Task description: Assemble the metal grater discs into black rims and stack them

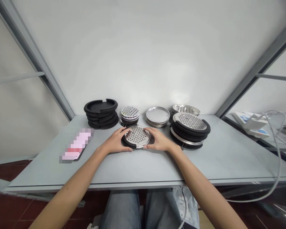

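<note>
Between my hands, a round metal grater (137, 135) with rows of punched holes lies almost flat at the table's middle. A black rubber rim wraps its left and lower-left edge; the bare metal edge shows on the lower right. My left hand (116, 141) grips the rimmed left side, thumb near the front and fingers around the back. On the opposite side, my right hand (158, 140) holds the edge with curved fingers and thumb. Right of it stands a stack of rimmed graters (190, 128), the top one partly ringed in black.
Along the wall stand a stack of black rims (101, 114), small patterned discs (130, 114), plain metal plates (157, 115) and metal graters (187, 109). A phone (77, 146) lies at left. A white cable (279, 159) hangs over the table's right end.
</note>
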`<state>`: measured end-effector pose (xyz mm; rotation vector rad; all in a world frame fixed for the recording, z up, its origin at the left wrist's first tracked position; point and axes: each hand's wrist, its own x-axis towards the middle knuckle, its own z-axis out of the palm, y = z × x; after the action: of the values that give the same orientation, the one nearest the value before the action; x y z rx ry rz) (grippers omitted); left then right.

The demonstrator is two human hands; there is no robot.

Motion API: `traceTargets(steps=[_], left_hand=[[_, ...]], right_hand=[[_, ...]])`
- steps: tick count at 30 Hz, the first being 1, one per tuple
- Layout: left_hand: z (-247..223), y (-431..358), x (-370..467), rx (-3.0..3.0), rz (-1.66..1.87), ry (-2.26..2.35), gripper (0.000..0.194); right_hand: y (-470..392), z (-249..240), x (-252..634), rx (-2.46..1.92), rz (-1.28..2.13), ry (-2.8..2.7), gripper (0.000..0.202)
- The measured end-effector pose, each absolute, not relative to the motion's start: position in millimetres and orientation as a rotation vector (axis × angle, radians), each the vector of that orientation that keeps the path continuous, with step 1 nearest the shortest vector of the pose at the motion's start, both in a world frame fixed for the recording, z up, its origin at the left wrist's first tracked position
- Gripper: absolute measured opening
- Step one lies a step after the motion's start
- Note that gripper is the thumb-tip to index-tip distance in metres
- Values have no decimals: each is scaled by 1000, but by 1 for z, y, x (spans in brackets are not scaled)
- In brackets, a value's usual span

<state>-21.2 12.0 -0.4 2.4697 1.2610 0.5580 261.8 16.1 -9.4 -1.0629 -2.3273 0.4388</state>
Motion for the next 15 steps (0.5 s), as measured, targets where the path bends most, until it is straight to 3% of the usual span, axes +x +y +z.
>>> traceTargets(steps=[7,15], left_hand=[[-4,15,-20,2506,665,1207,118],[-3,14,-19,2488,620,1230,111]], right_hand=[[16,-5,261,-1073,405,-2333,95],[16,-9,261,-1103,418,-2325,97]])
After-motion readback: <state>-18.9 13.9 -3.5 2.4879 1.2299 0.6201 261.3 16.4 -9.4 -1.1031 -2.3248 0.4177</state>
